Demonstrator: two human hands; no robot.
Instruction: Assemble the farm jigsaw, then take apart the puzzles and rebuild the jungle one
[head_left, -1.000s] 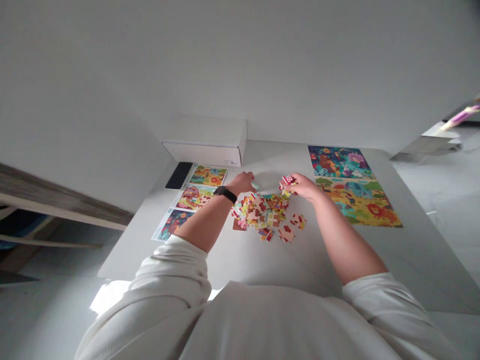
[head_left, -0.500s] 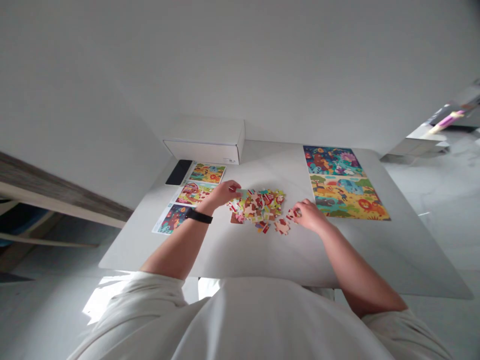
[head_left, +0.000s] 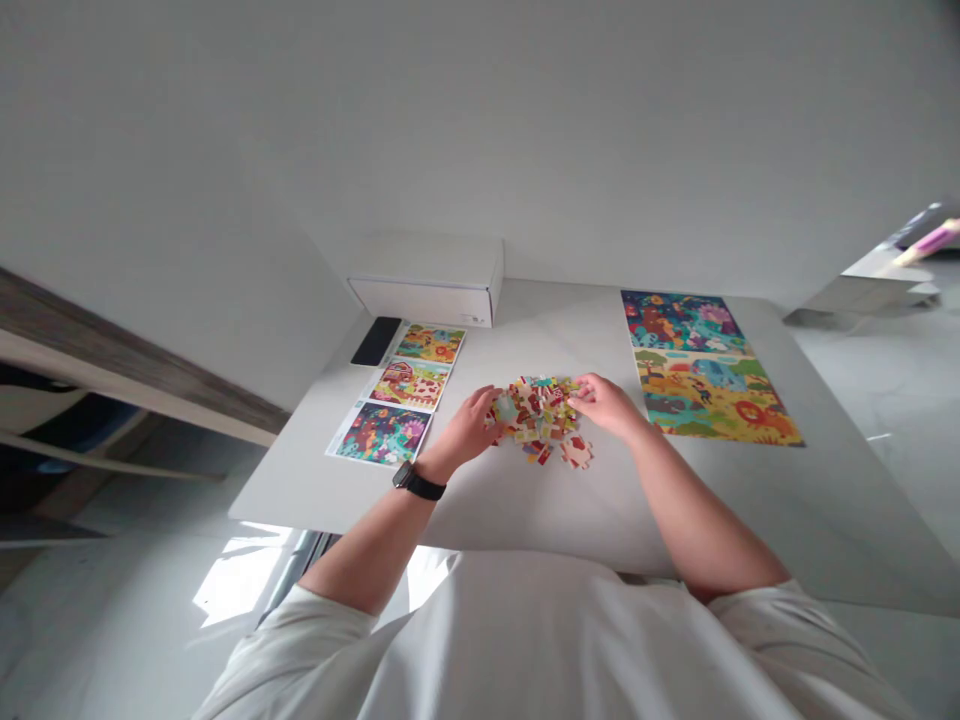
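A heap of colourful jigsaw puzzle pieces (head_left: 536, 415) lies in the middle of the white table, between my two hands. My left hand (head_left: 471, 425), with a black watch on its wrist, rests against the heap's left side; its fingers are stretched out and touch the edge pieces. At the upper right edge of the heap is my right hand (head_left: 604, 402), fingers apart and touching pieces there. A pale piece with reddish patches (head_left: 576, 451) lies at the heap's near right edge. The fingertips partly cover the pieces beneath them.
Left of the heap is a sheet with three small pictures (head_left: 409, 385), beside a black phone-like slab (head_left: 376, 341). A white box (head_left: 427, 285) stands against the wall. A large printed picture sheet (head_left: 709, 370) lies at the right on the white table (head_left: 540, 515).
My left hand has moved nearer me along the heap's left side. The right hand has moved up and inward, bringing loose pieces at the right against the heap. The view has shifted slightly.
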